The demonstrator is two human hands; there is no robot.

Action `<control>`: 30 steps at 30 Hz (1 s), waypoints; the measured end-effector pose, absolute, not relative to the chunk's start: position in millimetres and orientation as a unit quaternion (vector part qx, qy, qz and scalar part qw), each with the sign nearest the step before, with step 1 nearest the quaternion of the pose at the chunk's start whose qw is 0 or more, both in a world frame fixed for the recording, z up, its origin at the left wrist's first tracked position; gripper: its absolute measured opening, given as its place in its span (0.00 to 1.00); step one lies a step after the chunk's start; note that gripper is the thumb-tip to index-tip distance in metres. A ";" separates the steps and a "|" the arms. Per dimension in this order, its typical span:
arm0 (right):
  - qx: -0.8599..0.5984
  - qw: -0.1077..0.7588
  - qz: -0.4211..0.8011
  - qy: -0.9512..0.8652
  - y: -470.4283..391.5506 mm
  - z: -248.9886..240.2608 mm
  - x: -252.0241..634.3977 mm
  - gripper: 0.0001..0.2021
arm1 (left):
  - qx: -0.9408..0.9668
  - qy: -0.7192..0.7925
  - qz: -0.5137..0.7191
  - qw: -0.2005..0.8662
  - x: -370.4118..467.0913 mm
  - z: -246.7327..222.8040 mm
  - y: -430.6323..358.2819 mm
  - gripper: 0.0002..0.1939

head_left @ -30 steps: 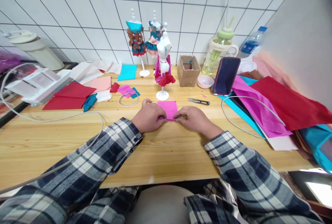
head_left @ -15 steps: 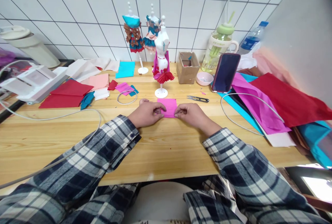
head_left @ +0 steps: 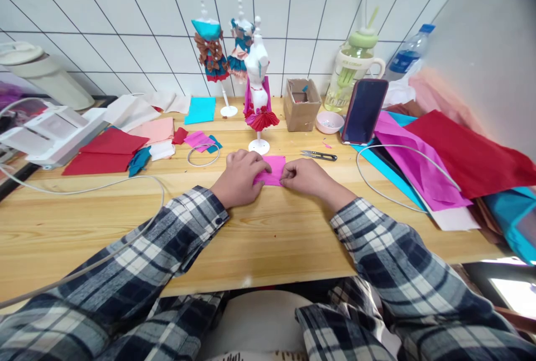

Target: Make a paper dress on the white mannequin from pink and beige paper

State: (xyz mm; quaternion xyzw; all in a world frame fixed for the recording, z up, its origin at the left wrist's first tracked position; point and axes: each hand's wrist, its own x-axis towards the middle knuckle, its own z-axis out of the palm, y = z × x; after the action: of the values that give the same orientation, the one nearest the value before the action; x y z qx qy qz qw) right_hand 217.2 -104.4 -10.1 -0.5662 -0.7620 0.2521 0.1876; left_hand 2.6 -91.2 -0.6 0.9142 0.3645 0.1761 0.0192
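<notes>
A small magenta paper piece (head_left: 274,170) lies flat on the wooden table (head_left: 268,238) in front of a white mini mannequin (head_left: 258,85) with a red and magenta skirt. My left hand (head_left: 242,178) rests over the paper's left side, its fingers loosely curved and apart, the thumb on the lower edge. At the right edge, my right hand (head_left: 305,177) pinches the paper between thumb and index finger. Black-handled thread snips (head_left: 320,155) lie beyond my right hand.
Two dressed mannequins (head_left: 211,54) stand by the tiled wall. A cardboard box (head_left: 300,112), pink bowl (head_left: 330,122), phone (head_left: 364,111) and bottle (head_left: 349,65) are at the back right. Coloured sheets (head_left: 473,154) lie right, red pieces (head_left: 104,152) left. A white cable (head_left: 157,210) crosses my left sleeve.
My left hand has turned more palm-down, and its fingers have spread over the paper's left part. My right hand keeps its pinch at the right edge. The view has shifted slightly.
</notes>
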 end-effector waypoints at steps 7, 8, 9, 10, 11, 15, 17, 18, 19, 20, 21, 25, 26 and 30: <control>-0.575 0.172 0.256 -0.758 -103.5 -11.8 216.2 0.02 | 0.959 0.249 0.129 -0.039 4.6 1.3 -86.3 0.12; -0.580 0.171 0.248 -0.757 -104.7 -11.6 216.4 0.01 | 0.960 0.245 0.125 -0.041 4.7 1.6 -85.4 0.12; -0.590 0.174 0.234 -0.753 -106.3 -11.1 217.1 0.03 | 0.961 0.244 0.124 -0.043 4.7 2.0 -84.9 0.11; -0.600 0.182 0.218 -0.748 -108.2 -10.5 218.4 0.07 | 0.961 0.245 0.123 -0.045 4.7 2.4 -84.9 0.11; -0.607 0.196 0.203 -0.743 -110.3 -9.7 220.1 0.10 | 0.960 0.246 0.122 -0.047 4.6 2.8 -85.1 0.11; -0.521 0.249 0.184 -0.795 -116.7 -6.7 228.1 0.12 | 0.958 0.260 0.113 -0.034 3.9 3.4 -87.0 0.12; -0.462 0.230 0.171 -0.839 -117.6 -6.7 229.5 0.11 | 0.956 0.272 0.114 -0.014 3.6 3.0 -87.2 0.13; -0.449 0.213 0.159 -0.853 -117.5 -7.1 229.4 0.11 | 0.954 0.278 0.115 -0.002 3.6 2.8 -87.0 0.13; -0.446 0.196 0.145 -0.861 -117.2 -7.7 228.8 0.10 | 0.951 0.285 0.117 0.011 3.5 2.7 -86.7 0.13; -0.449 0.183 0.132 -0.864 -116.8 -8.5 228.2 0.10 | 0.949 0.292 0.118 0.023 3.5 2.7 -86.5 0.13; -0.453 0.176 0.124 -0.865 -116.4 -9.1 227.5 0.09 | 0.946 0.298 0.121 0.035 3.5 2.9 -86.2 0.13; -0.469 0.193 0.121 -0.853 -116.5 -10.3 226.9 0.08 | 0.934 0.323 0.135 0.075 2.9 4.9 -86.5 0.12; -0.476 0.203 0.125 -0.846 -116.8 -10.0 226.8 0.08 | 0.930 0.331 0.140 0.081 2.8 5.2 -86.7 0.14; -0.505 0.246 0.137 -0.816 -117.5 -7.8 224.0 0.06 | 0.912 0.363 0.170 0.087 3.2 4.3 -87.1 0.12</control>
State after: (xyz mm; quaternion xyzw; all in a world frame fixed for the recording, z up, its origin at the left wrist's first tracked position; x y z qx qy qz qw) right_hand 224.0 -117.5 -7.8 -0.5052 -0.8158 0.1374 0.2457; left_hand 3.2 -87.1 4.3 0.9118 0.3632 0.1704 0.0873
